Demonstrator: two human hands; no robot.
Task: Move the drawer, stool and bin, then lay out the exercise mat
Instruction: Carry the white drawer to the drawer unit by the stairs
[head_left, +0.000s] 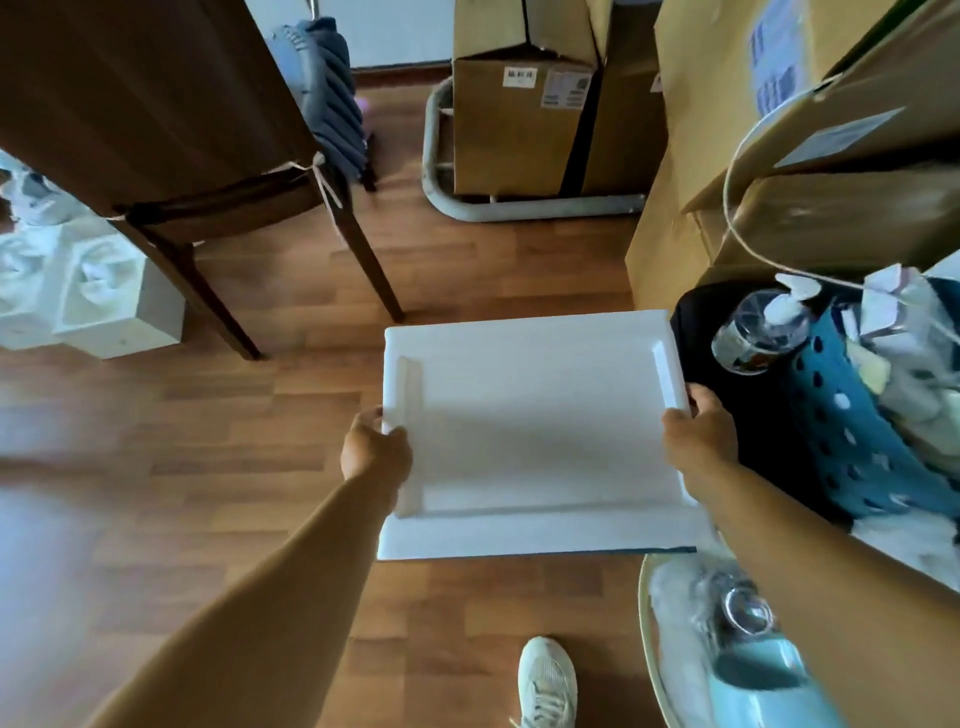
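basin (727, 649) bottom right blurred, perhaps cut off

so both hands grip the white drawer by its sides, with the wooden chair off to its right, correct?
Not quite. The left hand and right hand do grip the white drawer by its sides, but the wooden chair is off to its left, as the head view shows.

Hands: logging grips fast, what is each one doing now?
Left hand: holding the drawer at its left edge.
Right hand: holding the drawer's right edge.

Matt white plastic drawer (530, 436), glossy wood-plank floor (208, 441), brown cardboard boxes (519, 130)
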